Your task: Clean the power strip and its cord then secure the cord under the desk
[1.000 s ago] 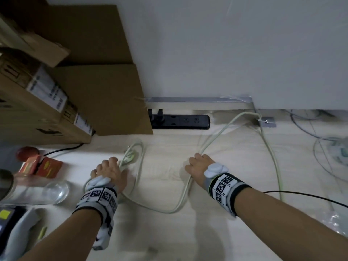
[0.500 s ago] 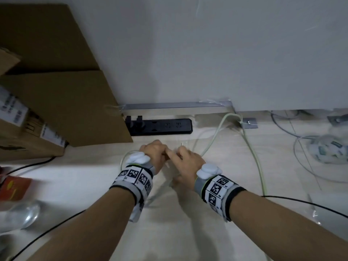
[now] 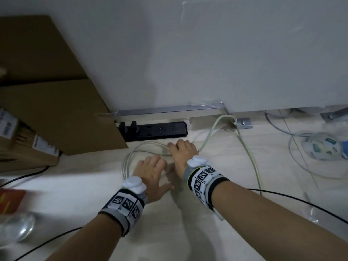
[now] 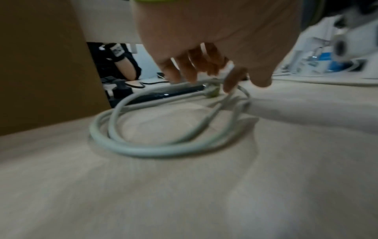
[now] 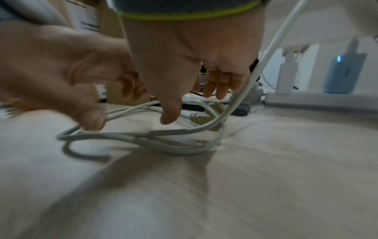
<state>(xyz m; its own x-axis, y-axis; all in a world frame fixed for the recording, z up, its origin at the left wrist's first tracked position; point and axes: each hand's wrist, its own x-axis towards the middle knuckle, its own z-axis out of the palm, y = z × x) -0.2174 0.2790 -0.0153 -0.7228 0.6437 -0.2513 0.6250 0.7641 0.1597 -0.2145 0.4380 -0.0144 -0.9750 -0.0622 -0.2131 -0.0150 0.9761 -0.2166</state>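
The black power strip (image 3: 156,129) lies on the floor against the wall, with plugs in its left end. A pale cord (image 3: 128,159) is coiled in a loose loop in front of it and runs up to the wall (image 3: 212,129). My left hand (image 3: 150,167) hovers over the right side of the loop, fingers hanging down and fingertips (image 4: 230,82) touching the cord (image 4: 143,150) near its plug. My right hand (image 3: 182,148) lies just beyond it, over the plug end (image 5: 204,119) of the cord, thumb pointing down. No closed grip shows on either hand.
Cardboard boxes (image 3: 56,113) stand at the left, right beside the strip. A black cable (image 3: 282,197) crosses the floor near my right arm. Loose wires and a plastic bag (image 3: 323,147) lie at the right. A clear glass object (image 3: 15,227) and a red packet (image 3: 9,200) sit at the lower left.
The cord, spread wide a second ago, is now gathered into a small loop near the strip. My hands met over it, then the left drew back and the right moved forward.
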